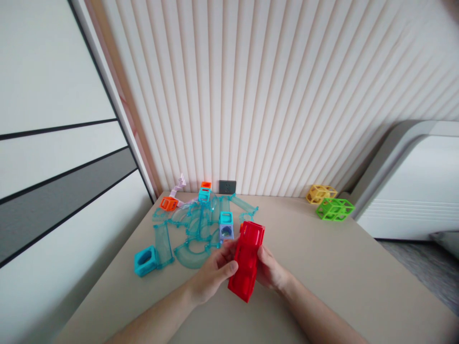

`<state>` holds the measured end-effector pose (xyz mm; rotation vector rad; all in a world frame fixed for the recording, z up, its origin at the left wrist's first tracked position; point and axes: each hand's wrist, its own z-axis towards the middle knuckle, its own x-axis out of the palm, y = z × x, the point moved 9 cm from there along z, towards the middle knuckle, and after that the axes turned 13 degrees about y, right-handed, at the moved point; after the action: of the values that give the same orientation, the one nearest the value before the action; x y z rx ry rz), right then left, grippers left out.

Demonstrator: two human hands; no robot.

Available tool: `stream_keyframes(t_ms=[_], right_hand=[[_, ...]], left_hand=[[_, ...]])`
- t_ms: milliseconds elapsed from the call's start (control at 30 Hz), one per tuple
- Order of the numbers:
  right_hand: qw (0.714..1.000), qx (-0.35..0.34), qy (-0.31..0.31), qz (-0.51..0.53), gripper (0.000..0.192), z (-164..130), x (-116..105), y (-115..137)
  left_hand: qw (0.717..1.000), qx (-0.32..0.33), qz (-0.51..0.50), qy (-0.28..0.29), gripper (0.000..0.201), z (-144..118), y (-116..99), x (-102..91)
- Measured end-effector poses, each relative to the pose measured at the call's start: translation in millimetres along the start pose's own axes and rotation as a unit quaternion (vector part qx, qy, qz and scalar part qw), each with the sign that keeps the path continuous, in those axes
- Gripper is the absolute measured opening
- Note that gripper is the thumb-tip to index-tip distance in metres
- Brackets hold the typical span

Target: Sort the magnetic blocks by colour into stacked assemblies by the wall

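A long red plastic block (pixel 246 260), made of cube-shaped sections in a row, is held tilted above the near part of the table. My left hand (pixel 220 267) grips its left side, with the thumb lying on the front face. On the other side my right hand (pixel 270 267) is closed around the block's edge, its fingers partly hidden behind it. Just beyond the hands stand a light-blue cube (pixel 226 218) and a lilac cube (pixel 226 232) with a round hole. A bit of orange shows behind the red block.
Translucent teal track pieces (pixel 190 255) spread over the left of the table (pixel 322 267). A blue block (pixel 145 261) with a round opening lies at the left edge. Orange cube (pixel 169 204) sits at the back left. Yellow (pixel 320 194) and green frame cubes (pixel 335 209) stand far right.
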<state>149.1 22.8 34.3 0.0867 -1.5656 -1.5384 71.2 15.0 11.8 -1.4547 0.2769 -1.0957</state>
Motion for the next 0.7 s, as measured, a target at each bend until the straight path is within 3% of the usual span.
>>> stream_keyframes(t_ms=[100, 267, 500, 700], right_hand=[[1.0, 0.014, 0.015, 0.005, 0.071, -1.0, 1.1, -1.5], [0.998, 0.037, 0.044, 0.018, 0.071, -3.2, 5.0, -1.5], [0.999, 0.03, 0.012, 0.003, 0.072, -3.9, 0.0, -3.4], [0.999, 0.024, 0.022, -0.005, 0.068, -4.1, 5.9, -1.0]], left_hand=[[1.0, 0.007, 0.008, 0.013, 0.058, 0.7, -3.5, 3.7], [1.0, -0.008, 0.011, 0.021, 0.049, -1.7, -2.9, 4.9], [1.0, -0.016, -0.008, 0.025, 0.055, -1.9, -1.8, 6.4], [0.999, -0.013, -0.017, 0.044, 0.057, -1.2, -1.5, 11.2]])
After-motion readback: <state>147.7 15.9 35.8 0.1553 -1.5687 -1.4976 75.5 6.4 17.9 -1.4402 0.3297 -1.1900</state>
